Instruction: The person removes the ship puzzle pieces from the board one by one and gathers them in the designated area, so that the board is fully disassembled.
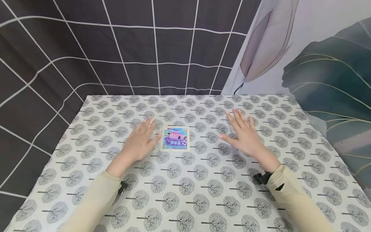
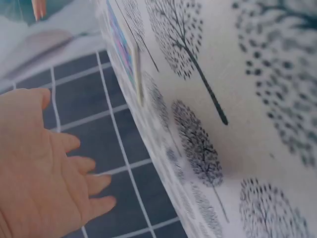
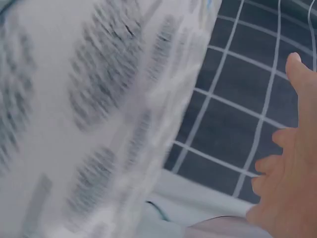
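Note:
A small square picture puzzle or card (image 1: 175, 139) with a pale border lies flat on the tablecloth, printed with a pink and purple ship on blue. Just left of it is my left hand (image 1: 140, 141), fingers spread and palm down, the thumb tip close to the card's left edge. To the right, apart from the card, my right hand (image 1: 242, 133) hovers with its fingers fanned out, holding nothing. In the left wrist view the card (image 2: 126, 49) shows edge-on past the left hand (image 2: 44, 163). The right wrist view has the right hand (image 3: 287, 158) above the cloth.
A white tablecloth (image 1: 200, 206) with grey tree prints covers the table. Behind and to the left hangs a dark curtain (image 1: 130, 45) with white grid lines. At the right is a pale curtain (image 1: 316, 29) with large leaf shapes. Both wrists carry black straps.

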A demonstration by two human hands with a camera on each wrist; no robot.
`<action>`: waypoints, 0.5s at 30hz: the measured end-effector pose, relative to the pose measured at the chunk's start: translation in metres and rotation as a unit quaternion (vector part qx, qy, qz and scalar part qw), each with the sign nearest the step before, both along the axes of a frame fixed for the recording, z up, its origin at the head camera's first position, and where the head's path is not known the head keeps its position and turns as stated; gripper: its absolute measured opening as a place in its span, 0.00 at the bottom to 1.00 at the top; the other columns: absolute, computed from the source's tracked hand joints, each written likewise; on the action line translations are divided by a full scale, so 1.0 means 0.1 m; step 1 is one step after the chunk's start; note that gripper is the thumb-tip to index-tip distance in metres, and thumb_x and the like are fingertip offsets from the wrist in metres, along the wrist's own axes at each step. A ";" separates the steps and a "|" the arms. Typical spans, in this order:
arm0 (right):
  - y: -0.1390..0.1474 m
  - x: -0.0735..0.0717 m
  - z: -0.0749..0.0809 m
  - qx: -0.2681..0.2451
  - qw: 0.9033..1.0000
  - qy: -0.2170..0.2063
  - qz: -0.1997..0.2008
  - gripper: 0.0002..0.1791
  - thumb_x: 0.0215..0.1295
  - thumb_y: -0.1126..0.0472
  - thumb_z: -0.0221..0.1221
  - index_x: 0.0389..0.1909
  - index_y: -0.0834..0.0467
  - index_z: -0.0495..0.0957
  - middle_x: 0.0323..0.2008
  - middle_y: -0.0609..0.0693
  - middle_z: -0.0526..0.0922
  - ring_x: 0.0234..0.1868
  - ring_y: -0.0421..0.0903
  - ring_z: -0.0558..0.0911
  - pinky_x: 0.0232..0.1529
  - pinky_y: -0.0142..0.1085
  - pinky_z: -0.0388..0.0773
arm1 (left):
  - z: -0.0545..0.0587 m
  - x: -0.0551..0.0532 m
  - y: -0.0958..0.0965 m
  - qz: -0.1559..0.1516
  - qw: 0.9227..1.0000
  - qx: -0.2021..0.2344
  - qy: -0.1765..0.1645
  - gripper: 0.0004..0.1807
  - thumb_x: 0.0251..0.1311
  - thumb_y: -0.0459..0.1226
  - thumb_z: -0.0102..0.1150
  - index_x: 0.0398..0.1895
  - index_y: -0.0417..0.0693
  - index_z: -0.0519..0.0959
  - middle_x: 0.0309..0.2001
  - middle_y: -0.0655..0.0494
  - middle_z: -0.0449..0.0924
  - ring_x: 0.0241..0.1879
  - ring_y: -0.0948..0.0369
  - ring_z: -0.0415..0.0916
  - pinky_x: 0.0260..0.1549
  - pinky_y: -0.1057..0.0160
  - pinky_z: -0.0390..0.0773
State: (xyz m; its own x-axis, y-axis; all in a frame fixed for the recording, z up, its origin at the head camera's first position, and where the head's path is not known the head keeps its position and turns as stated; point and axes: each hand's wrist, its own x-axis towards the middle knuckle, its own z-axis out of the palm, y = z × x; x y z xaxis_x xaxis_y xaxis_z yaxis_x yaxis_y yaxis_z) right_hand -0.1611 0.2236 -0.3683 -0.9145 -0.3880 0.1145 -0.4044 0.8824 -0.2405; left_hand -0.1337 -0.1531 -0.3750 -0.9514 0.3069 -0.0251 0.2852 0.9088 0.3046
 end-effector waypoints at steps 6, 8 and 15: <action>0.03 0.05 0.19 -0.032 0.997 -0.012 0.066 0.48 0.62 0.40 0.54 0.74 0.49 0.37 0.74 0.52 0.35 0.73 0.58 0.41 0.70 0.49 0.22 | 0.04 0.22 -0.09 -0.069 0.995 0.061 -0.044 0.36 0.68 0.58 0.34 0.74 0.57 0.45 0.74 0.54 0.40 0.71 0.45 0.46 0.68 0.42 0.48; 0.02 -0.03 0.26 -0.054 0.994 -0.021 0.092 0.49 0.61 0.43 0.56 0.74 0.50 0.36 0.74 0.53 0.35 0.72 0.60 0.42 0.71 0.49 0.24 | 0.07 0.21 -0.16 -0.085 0.992 0.079 -0.049 0.35 0.67 0.58 0.35 0.74 0.58 0.46 0.74 0.55 0.42 0.71 0.45 0.46 0.68 0.43 0.47; -0.20 -0.41 0.43 -0.125 0.979 -0.049 0.156 0.51 0.59 0.49 0.62 0.74 0.44 0.38 0.74 0.47 0.36 0.73 0.57 0.44 0.70 0.58 0.39 | 0.15 0.11 -0.23 -0.157 0.983 0.081 -0.045 0.31 0.68 0.54 0.41 0.72 0.56 0.55 0.73 0.52 0.50 0.70 0.46 0.50 0.67 0.42 0.50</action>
